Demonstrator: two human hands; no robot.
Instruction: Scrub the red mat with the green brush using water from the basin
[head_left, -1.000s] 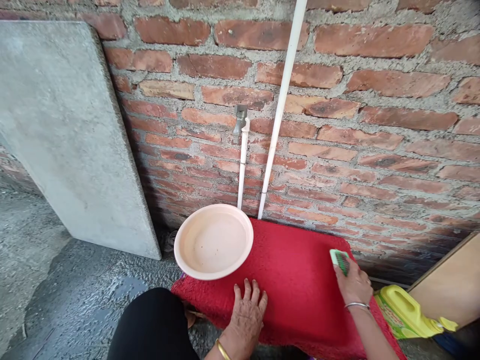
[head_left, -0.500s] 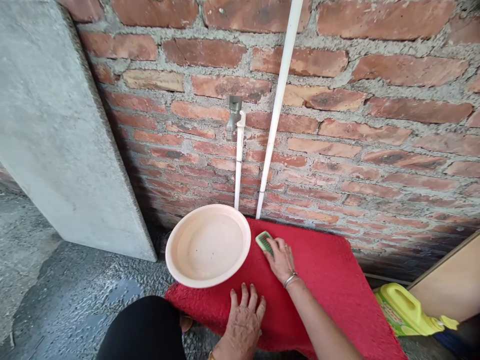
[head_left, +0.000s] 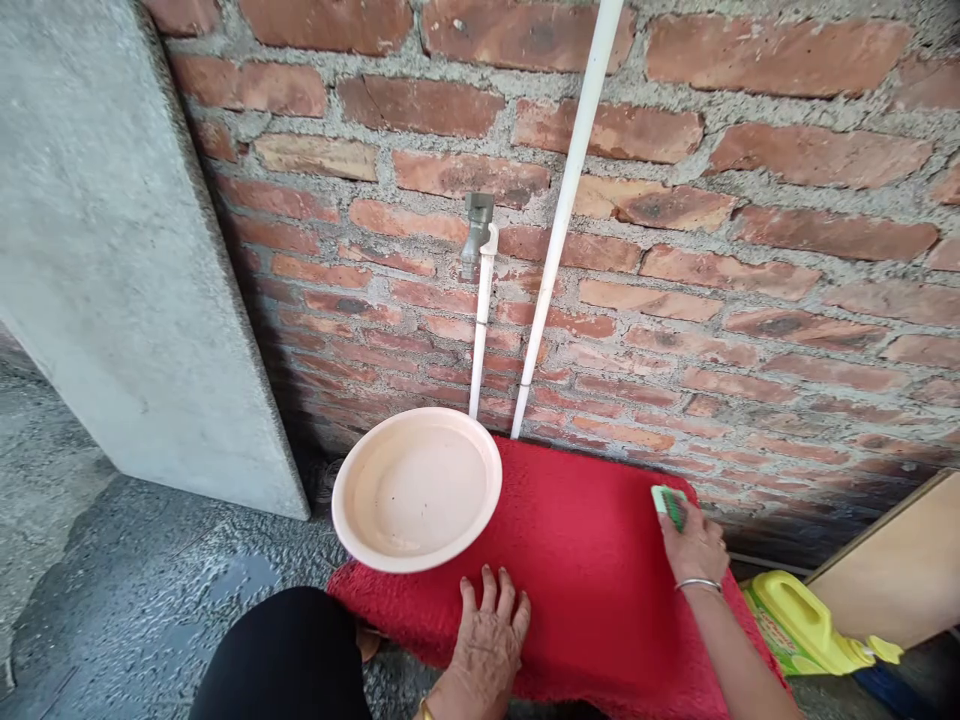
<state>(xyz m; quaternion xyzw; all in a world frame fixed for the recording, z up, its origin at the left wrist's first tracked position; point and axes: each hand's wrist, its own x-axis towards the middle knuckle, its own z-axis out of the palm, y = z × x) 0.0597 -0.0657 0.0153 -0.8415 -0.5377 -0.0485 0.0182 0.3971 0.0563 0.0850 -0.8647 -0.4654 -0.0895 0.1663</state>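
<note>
A red fuzzy cloth (head_left: 585,560) lies spread over a low flat surface against the wall. My right hand (head_left: 694,550) is closed around a green and white scrubbing brush (head_left: 669,506) at the cloth's far right corner; its bristle side shows in part. Fingers spread, my left hand (head_left: 489,632) rests flat on the near edge of the cloth. Just beyond it, a pale pink basin (head_left: 420,490) stands on the cloth's left end, with a few dark specks inside.
A brick wall (head_left: 435,110) rises behind, carrying a tap (head_left: 476,235) and a white pipe (head_left: 562,220). A grey slab (head_left: 135,250) leans at left over wet concrete floor (head_left: 202,580). At right sits a yellow jug (head_left: 806,625) by a wooden board (head_left: 892,570).
My right hand has swept the brush rightward across the cloth, from beside the basin to the far right corner. My left hand and the basin have stayed in place.
</note>
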